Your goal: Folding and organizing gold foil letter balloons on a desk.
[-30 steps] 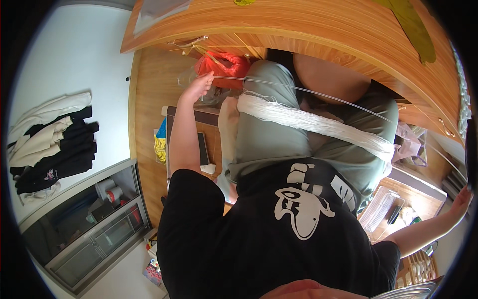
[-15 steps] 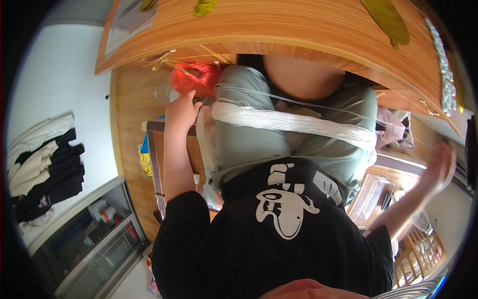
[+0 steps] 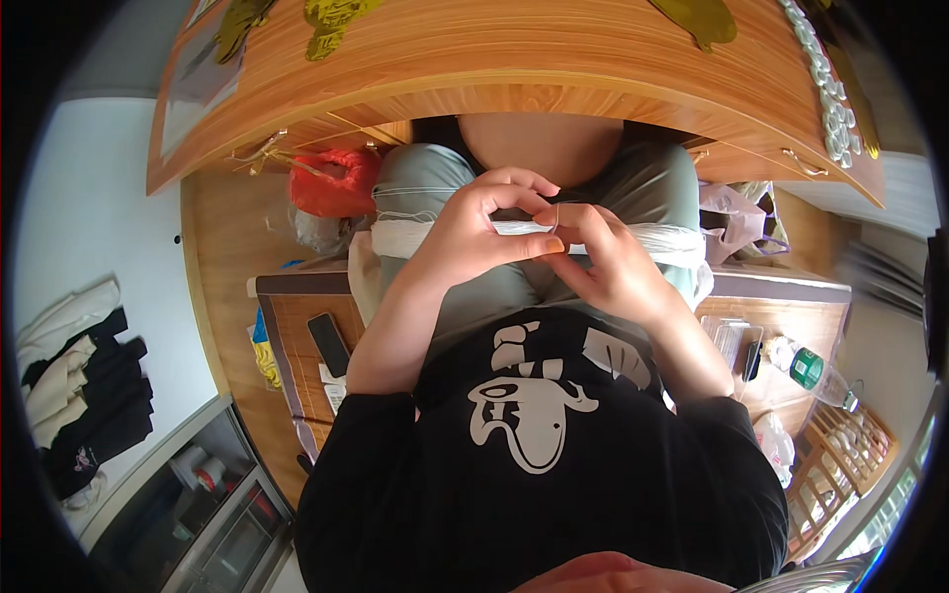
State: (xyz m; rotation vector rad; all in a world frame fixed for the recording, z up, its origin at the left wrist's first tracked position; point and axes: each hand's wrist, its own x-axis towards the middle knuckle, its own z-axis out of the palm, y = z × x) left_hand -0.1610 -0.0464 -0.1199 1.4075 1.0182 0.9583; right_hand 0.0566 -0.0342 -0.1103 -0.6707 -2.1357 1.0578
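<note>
White cord bundle (image 3: pixel 652 240) lies across the lap at frame centre, its long axis running left to right. Left hand (image 3: pixel 473 235) and right hand (image 3: pixel 603 259) meet above it, fingertips pinching a thin white strand (image 3: pixel 522 228) between them. Red bag (image 3: pixel 331 183), upper left, contents not visible. Plastic bottle (image 3: pixel 817 373) lies at right.

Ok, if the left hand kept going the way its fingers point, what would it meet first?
The left hand points right, toward the right hand. Its fingertips would meet the right hand's fingers almost at once, at the thin white thread pinched between them. Depth is hard to judge; they may already touch.
</note>
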